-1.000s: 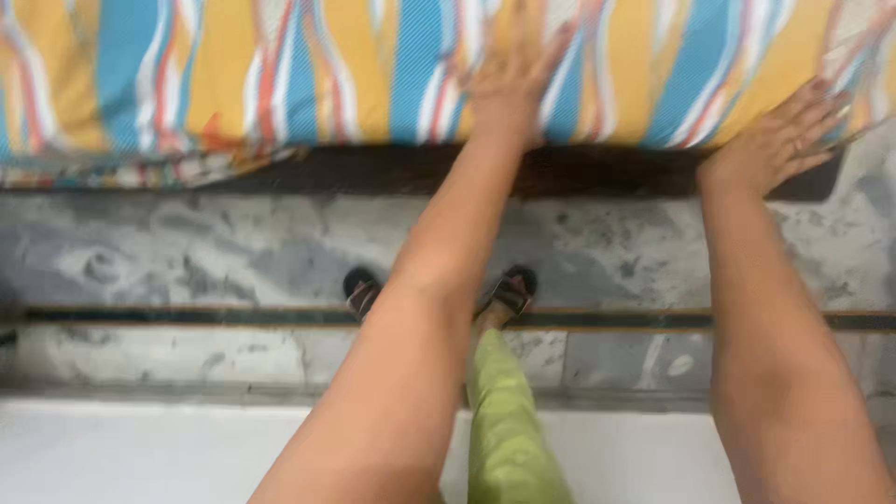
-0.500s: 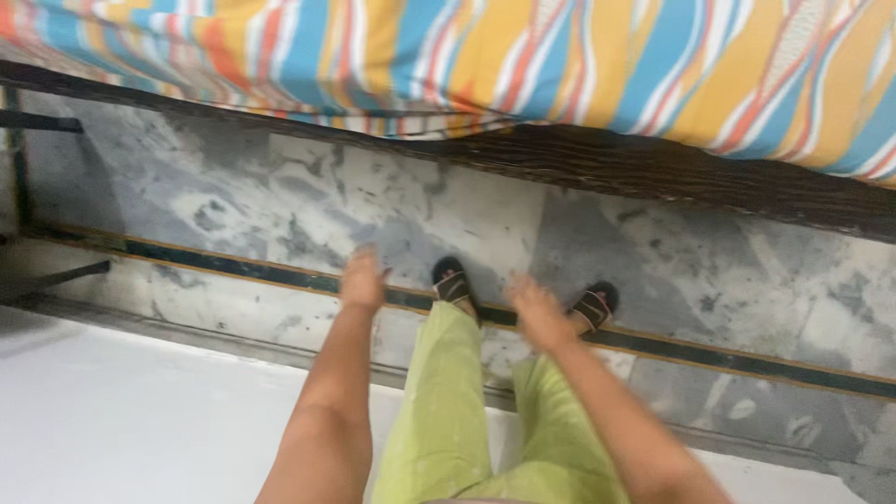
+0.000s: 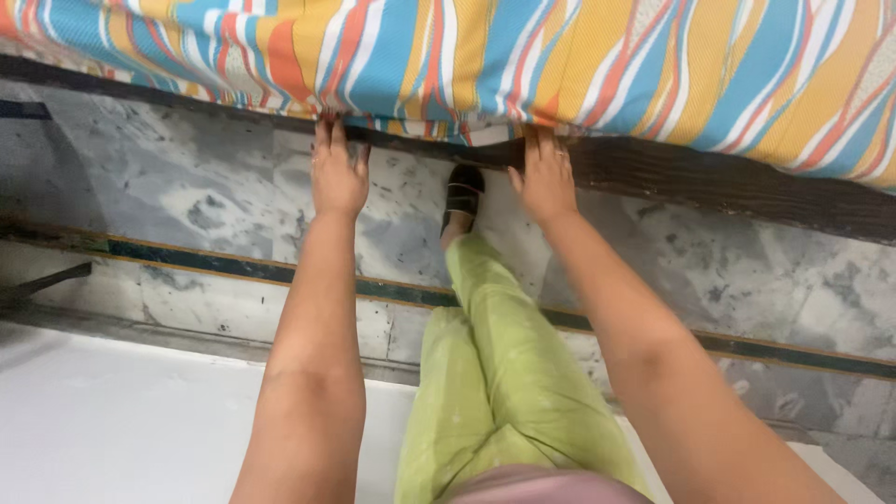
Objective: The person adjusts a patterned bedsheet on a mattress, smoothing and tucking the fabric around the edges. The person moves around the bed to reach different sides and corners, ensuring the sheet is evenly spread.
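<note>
Head view: my left hand [image 3: 338, 173] lies flat, fingers extended, fingertips touching the lower hem of the striped sheet [image 3: 560, 56]; my right hand [image 3: 546, 182] likewise, fingertips at the hem above the dark bed frame [image 3: 728, 182]. Half a second ago both hands hung lower, near my sandals. The sheet overhangs the frame, loosely wrinkled.

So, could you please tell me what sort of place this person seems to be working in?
Most likely a bedroom in a home. Both hands, left hand and right hand, reach the lower edge of a striped sheet draped over a dark wooden bed frame, above a marble-patterned floor.
</note>
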